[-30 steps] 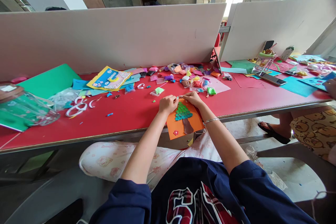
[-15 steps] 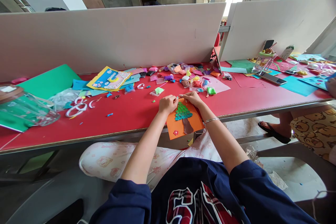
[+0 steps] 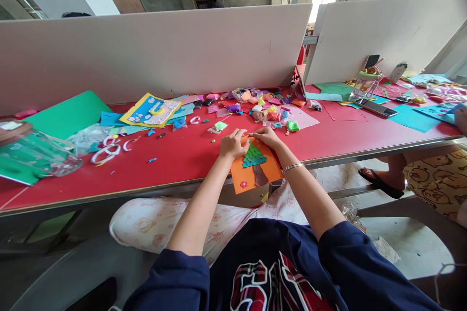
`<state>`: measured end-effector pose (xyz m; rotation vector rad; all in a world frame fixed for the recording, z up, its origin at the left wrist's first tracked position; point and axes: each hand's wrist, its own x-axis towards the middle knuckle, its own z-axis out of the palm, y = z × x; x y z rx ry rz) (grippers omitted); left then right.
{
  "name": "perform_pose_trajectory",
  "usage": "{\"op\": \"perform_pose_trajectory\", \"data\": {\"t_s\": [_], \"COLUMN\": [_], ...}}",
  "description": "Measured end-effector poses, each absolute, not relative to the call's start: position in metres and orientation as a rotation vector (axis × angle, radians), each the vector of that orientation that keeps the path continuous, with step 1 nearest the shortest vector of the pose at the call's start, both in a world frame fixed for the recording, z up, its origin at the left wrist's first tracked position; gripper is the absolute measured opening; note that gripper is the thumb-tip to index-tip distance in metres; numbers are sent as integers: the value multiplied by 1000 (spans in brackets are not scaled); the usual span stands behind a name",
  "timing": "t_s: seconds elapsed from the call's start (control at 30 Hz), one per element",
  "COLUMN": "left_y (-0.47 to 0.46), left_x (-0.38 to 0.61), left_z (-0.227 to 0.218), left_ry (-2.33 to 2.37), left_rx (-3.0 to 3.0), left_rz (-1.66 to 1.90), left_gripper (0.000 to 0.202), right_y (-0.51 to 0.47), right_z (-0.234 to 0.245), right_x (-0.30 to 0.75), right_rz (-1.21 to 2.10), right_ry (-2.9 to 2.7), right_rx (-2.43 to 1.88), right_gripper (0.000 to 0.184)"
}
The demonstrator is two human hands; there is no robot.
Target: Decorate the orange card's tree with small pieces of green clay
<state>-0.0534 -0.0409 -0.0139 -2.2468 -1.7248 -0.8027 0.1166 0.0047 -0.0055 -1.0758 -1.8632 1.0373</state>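
Note:
An orange card [image 3: 240,175] lies at the table's front edge, its lower part sticking out over the edge. On it is a clay tree, with a crown of overlapping green and teal discs [image 3: 254,155] and a brown trunk [image 3: 260,175]. A small red clay flower [image 3: 243,184] sits at its lower left. My left hand [image 3: 232,146] is curled over the card's top left, thumb on the card beside the tree's tip. My right hand [image 3: 268,137] is at the top edge, fingers pressed together; what they hold, if anything, is too small to make out.
Bagged coloured clay [image 3: 272,115] lies behind my hands. To the left are white scissors [image 3: 105,150], a clear jar [image 3: 44,155] and a yellow-bordered picture [image 3: 151,109]. On the right lie a phone [image 3: 375,108] and a cup [image 3: 364,85]; another person's hand [image 3: 461,119] is at the far right.
My hands were pinched together above the tree's tip. Now they are slightly apart, and my left thumb has come down onto the card while its fingers extend over the top edge.

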Motion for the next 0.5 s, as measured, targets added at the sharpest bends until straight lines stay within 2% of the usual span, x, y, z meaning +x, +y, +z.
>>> {"op": "perform_pose_trajectory", "data": {"t_s": [0.17, 0.4, 0.5], "left_y": [-38, -29, -30], "left_x": [-55, -60, -60], "left_z": [-15, -22, -20], "left_ry": [-1562, -1385, -1400], "left_rx": [-2266, -2237, -2223], "left_rz": [-745, -836, -857], "left_gripper": [41, 22, 21], "right_y": [3, 4, 8], "right_z": [-2, -4, -7], "right_x": [118, 118, 117], "right_rz": [1163, 1222, 1182], "right_ry": [-1840, -1862, -1906], "right_rx": [-1075, -1030, -988], "right_gripper": [57, 57, 58]}}
